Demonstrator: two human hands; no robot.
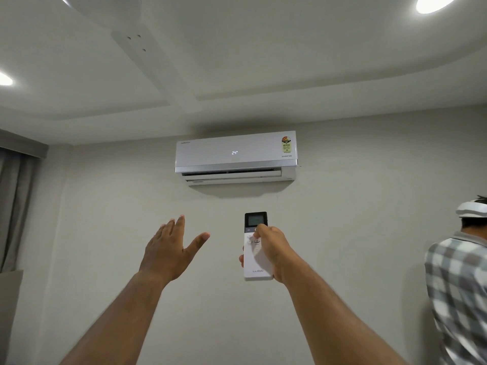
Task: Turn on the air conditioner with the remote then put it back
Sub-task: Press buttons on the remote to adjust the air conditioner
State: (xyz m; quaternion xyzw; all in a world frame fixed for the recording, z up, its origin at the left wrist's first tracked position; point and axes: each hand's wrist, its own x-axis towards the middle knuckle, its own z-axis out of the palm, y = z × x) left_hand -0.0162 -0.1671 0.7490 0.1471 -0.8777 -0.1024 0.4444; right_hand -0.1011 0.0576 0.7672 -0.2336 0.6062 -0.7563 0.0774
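A white air conditioner (235,156) hangs high on the wall, its front lit with "24°" and its lower flap tilted open. My right hand (272,250) holds a white remote (255,262) with a dark screen at its top, raised upright below the unit, thumb resting on the buttons under the screen. My left hand (171,250) is lifted beside it to the left, palm flat, fingers spread and holding nothing.
A person in a checked shirt (458,285) with a white head-worn device stands at the right edge. Grey curtains (15,206) hang at the left. A ceiling fan blade (155,72) and round ceiling lights (432,3) are overhead.
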